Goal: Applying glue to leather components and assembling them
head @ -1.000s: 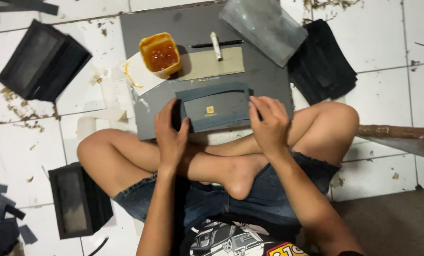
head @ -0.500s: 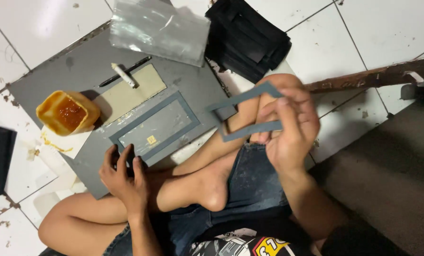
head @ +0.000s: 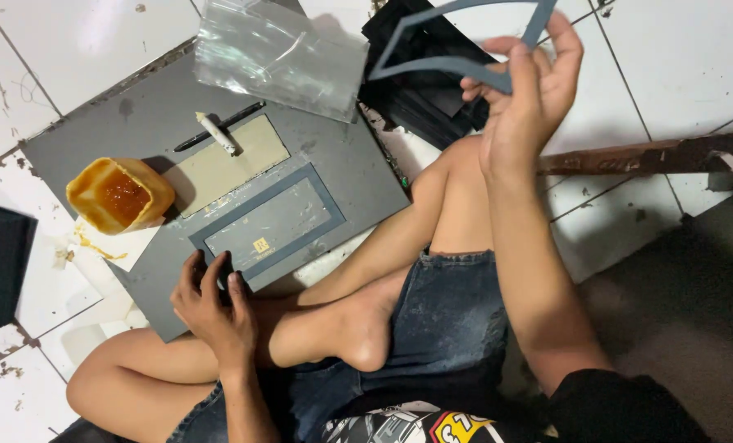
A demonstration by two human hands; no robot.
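Note:
I sit cross-legged on a white tiled floor. My right hand (head: 524, 98) is raised at the upper right and grips a grey rectangular cardboard frame (head: 448, 51) by one of its strips. My left hand (head: 210, 303) rests with its fingers on the near corner of a grey-blue rectangular panel (head: 269, 228) that lies on a large grey board (head: 145, 131). The panel has a darker border and a small gold mark. A tan card (head: 223, 168) lies beside it on the board.
A yellow glue tub (head: 120, 195) stands at the board's left. A white stick (head: 217, 133) and a black pen (head: 219, 127) lie on the tan card. Clear plastic sheets (head: 280, 53), a stack of black pieces (head: 420, 94), a rusty bar (head: 653, 154) and a black box (head: 1, 262) surround me.
My right hand has lifted the grey frame off the panel and carried it up and away to the right. The view has turned. My left hand stays on the panel's corner.

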